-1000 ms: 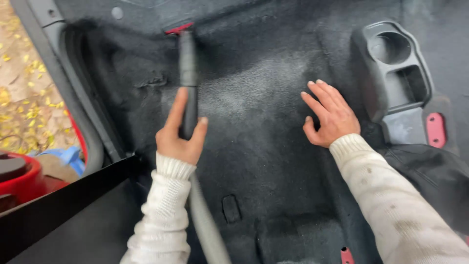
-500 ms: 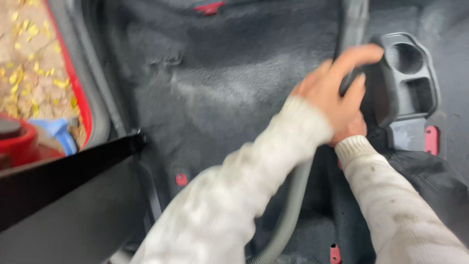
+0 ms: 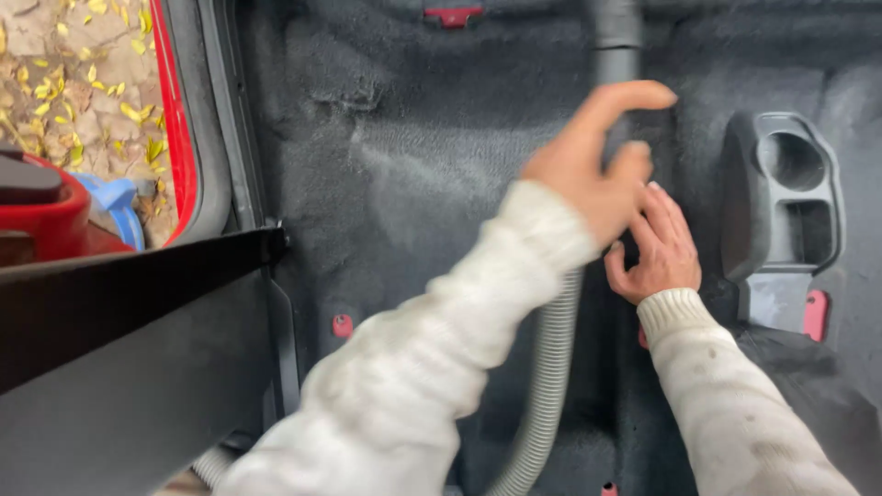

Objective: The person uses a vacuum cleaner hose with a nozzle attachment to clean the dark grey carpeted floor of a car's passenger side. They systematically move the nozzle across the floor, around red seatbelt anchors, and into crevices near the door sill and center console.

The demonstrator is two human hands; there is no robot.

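- Gripping the dark vacuum tube (image 3: 616,55), the left hand (image 3: 593,165) has its fingers curled around it, with the forefinger stretched out along the tube toward the right.
- The tube stands near the top middle of the view, over the dark car carpet (image 3: 413,138), and its upper end runs out past the top edge of the frame.
- A grey ribbed hose (image 3: 549,367) drops from under the left hand to the bottom edge, passing between the two white sleeves.
- The right hand (image 3: 657,248) lies open and flat on the carpet, fingers spread, holding nothing, just below and right of the left hand.
- A grey plastic console (image 3: 781,211) with a round cup hole sits just right of the right hand, closing off that side.
- The widest stretch of bare carpet lies left of the tube, reaching to the door sill (image 3: 216,119).
- Beyond the sill, a red edge (image 3: 175,119) borders ground strewn with yellow leaves (image 3: 83,83).
- A dark panel (image 3: 129,285) fills the lower left corner.
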